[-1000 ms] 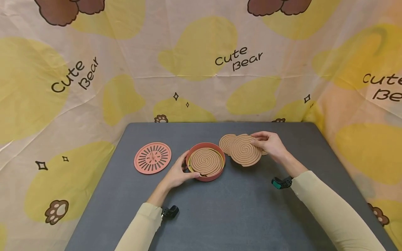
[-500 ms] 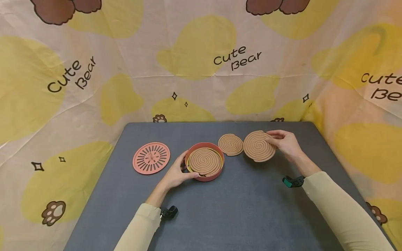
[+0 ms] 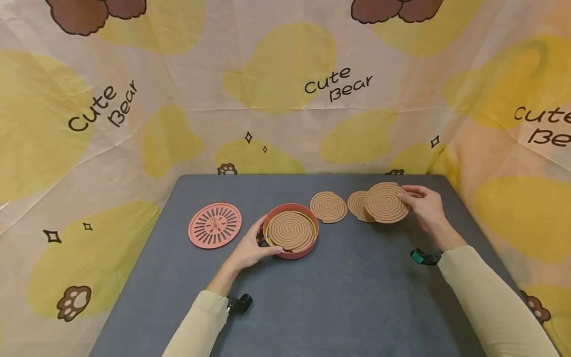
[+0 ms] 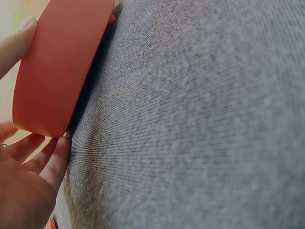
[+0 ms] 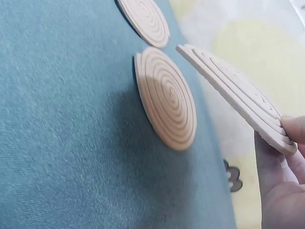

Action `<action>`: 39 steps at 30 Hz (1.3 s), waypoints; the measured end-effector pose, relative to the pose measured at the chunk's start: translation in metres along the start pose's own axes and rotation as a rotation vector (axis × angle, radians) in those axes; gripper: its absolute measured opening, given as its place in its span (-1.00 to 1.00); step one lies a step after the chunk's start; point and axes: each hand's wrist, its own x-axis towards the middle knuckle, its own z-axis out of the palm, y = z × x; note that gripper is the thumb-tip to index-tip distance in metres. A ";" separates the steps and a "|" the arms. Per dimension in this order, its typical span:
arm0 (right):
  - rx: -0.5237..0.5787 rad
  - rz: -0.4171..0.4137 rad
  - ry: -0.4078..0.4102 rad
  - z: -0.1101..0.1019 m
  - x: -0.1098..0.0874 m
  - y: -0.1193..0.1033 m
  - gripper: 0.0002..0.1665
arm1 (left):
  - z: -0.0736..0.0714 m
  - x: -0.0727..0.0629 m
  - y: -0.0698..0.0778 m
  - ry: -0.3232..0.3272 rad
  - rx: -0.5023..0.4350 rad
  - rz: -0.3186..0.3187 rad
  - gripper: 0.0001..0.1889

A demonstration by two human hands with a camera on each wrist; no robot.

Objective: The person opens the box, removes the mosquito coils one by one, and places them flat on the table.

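My right hand pinches a tan mosquito coil by its right edge, between thumb and fingers. In the right wrist view this coil is held tilted above the table. A second mosquito coil lies flat behind it, partly covered in the head view. Further left lies another coil. My left hand grips the left side of a round red box, its thumb at the near rim. Inside the box sits a mosquito coil. The left wrist view shows the box's smooth outer wall.
A pink-red round lid with slots lies on the table left of the box. The grey-blue table ends at its back edge against a patterned cloth wall. Another cloth wall rises at the right.
My right hand has carried its coil rightward and slightly back, uncovering the coils on the table. My left hand and the box have stayed in place.
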 end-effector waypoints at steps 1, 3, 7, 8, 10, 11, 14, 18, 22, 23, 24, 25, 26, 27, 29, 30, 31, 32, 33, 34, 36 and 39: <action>0.026 0.010 0.016 -0.002 0.001 0.001 -0.55 | 0.000 0.000 0.000 0.001 -0.001 0.004 0.15; 0.066 0.028 0.054 -0.005 0.004 0.003 -0.57 | 0.000 -0.001 -0.001 0.002 0.001 0.001 0.15; 0.089 0.065 0.129 -0.012 0.009 0.008 -0.55 | 0.000 -0.001 -0.001 0.003 -0.005 0.006 0.14; 0.097 0.075 0.147 -0.014 0.010 0.010 -0.54 | 0.001 -0.001 -0.001 0.003 -0.008 0.005 0.14; 0.123 0.103 0.179 -0.017 0.013 0.013 -0.52 | 0.001 -0.001 0.000 0.005 -0.010 0.007 0.14; 0.132 0.114 0.195 -0.018 0.014 0.015 -0.52 | 0.001 -0.001 0.000 0.005 -0.014 0.008 0.14; 0.151 0.143 0.242 -0.022 0.016 0.021 -0.53 | 0.001 -0.001 -0.001 0.006 -0.020 0.014 0.13; 0.166 0.155 0.299 -0.026 0.019 0.028 -0.63 | 0.001 -0.001 -0.001 0.003 -0.025 0.009 0.12; 0.200 0.168 0.357 -0.031 0.021 0.034 -0.74 | -0.001 -0.002 0.004 -0.016 -0.035 -0.001 0.14; 0.203 0.177 0.367 -0.033 0.021 0.035 -0.76 | -0.002 -0.003 0.009 -0.025 -0.039 -0.002 0.14; 0.200 0.188 0.372 -0.034 0.022 0.037 -0.77 | -0.003 -0.005 0.013 -0.034 -0.041 -0.003 0.14; 0.193 0.198 0.374 -0.036 0.022 0.039 -0.78 | -0.004 -0.007 0.018 -0.042 -0.042 -0.007 0.14; 0.186 0.209 0.372 -0.036 0.022 0.040 -0.78 | -0.005 -0.008 0.024 -0.048 -0.044 -0.012 0.14; 0.181 0.220 0.368 -0.037 0.022 0.042 -0.78 | -0.006 -0.010 0.029 -0.052 -0.044 -0.010 0.13; 0.175 0.237 0.359 -0.039 0.023 0.046 -0.76 | -0.007 -0.013 0.036 -0.055 -0.049 -0.006 0.11; 0.174 0.243 0.353 -0.039 0.023 0.048 -0.75 | -0.007 -0.014 0.037 -0.054 -0.051 -0.007 0.11; 0.177 0.244 0.349 -0.039 0.024 0.050 -0.73 | -0.007 -0.014 0.038 -0.052 -0.053 -0.005 0.11; 0.182 0.244 0.344 -0.039 0.024 0.051 -0.72 | -0.006 -0.012 0.033 -0.045 -0.049 -0.003 0.11; 0.175 0.243 0.341 -0.038 0.024 0.052 -0.73 | -0.005 -0.011 0.028 -0.039 -0.047 0.003 0.12; 0.166 0.240 0.337 -0.038 0.025 0.053 -0.72 | -0.004 -0.008 0.022 -0.033 -0.044 0.003 0.13; 0.098 0.230 0.322 -0.038 0.025 0.054 -0.69 | -0.002 -0.004 0.011 -0.022 -0.033 0.004 0.14; -0.116 0.203 0.297 -0.038 0.025 0.057 -0.57 | 0.000 0.000 -0.001 -0.006 -0.019 0.004 0.14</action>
